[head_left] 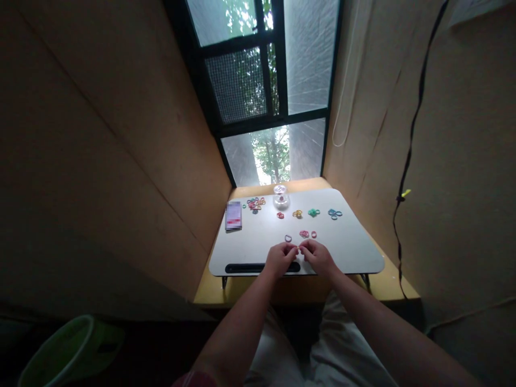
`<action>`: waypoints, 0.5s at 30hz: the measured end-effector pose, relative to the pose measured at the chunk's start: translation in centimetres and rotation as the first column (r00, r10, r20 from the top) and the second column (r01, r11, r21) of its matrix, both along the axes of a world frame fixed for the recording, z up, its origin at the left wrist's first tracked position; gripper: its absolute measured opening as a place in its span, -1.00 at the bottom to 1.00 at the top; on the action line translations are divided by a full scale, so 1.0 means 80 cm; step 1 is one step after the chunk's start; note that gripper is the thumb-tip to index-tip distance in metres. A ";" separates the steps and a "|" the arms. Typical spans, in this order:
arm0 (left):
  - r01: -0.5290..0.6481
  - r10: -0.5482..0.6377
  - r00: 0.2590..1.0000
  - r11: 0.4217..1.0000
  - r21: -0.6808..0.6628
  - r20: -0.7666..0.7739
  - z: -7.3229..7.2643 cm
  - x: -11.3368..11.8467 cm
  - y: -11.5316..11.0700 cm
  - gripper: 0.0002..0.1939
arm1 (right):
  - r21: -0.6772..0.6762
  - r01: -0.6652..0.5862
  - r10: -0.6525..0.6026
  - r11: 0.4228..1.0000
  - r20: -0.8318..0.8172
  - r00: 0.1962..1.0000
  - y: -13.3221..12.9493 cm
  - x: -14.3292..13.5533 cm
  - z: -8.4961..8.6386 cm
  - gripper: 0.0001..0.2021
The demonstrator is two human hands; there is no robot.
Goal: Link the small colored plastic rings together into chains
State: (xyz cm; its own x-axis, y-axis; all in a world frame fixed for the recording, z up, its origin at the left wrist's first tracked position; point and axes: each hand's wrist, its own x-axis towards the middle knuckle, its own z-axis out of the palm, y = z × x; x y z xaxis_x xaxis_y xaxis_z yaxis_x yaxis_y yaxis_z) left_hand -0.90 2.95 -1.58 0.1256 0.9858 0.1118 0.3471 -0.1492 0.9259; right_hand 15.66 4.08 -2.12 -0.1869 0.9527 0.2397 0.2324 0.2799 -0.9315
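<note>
My left hand (281,258) and my right hand (318,256) meet low over the white folding table, with thumbs and fingertips pinched together. Between them shows a tiny pale-orange bit (299,249), seemingly a small hair tie, mostly covered by the fingers. Just beyond the hands lie a purple hair tie (288,238), a cluster of pink hair ties (304,234) and a single pinkish-red one (314,234). Farther back sit small groups by colour: red (280,215), yellow (297,214), green (313,213) and blue (334,214). A mixed pile (255,204) is at the back left.
A clear round jar (281,198) stands at the table's (258,242) back edge. A phone-like flat object (233,216), blurred out, lies at left. A black slot (245,267) runs along the front edge. A green basket (72,349) is on the floor; a cord (411,134) hangs at right.
</note>
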 end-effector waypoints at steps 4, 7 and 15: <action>-0.002 0.004 0.998 0.999 0.034 -0.061 0.000 0.000 -0.001 -0.71 | 0.008 -0.012 0.012 1.000 0.001 1.000 -0.002 -0.001 0.002 -0.81; -0.006 0.012 0.995 0.998 0.060 -0.095 0.000 -0.001 -0.002 -0.72 | 0.006 -0.019 0.019 1.000 0.009 1.000 -0.004 -0.001 0.002 -0.81; -0.026 0.035 0.992 0.997 0.073 -0.118 0.005 0.000 -0.005 -0.74 | 0.065 -0.037 0.032 0.997 0.072 0.997 -0.002 0.000 -0.005 -0.81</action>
State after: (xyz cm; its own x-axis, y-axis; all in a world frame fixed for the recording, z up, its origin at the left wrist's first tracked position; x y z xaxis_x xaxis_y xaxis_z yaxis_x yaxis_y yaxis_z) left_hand -0.92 2.55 -1.17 0.1123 0.9794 0.1680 0.4597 -0.2011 0.8650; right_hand 15.63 3.94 -2.49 -0.2383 0.9278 0.2872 0.2861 0.3497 -0.8921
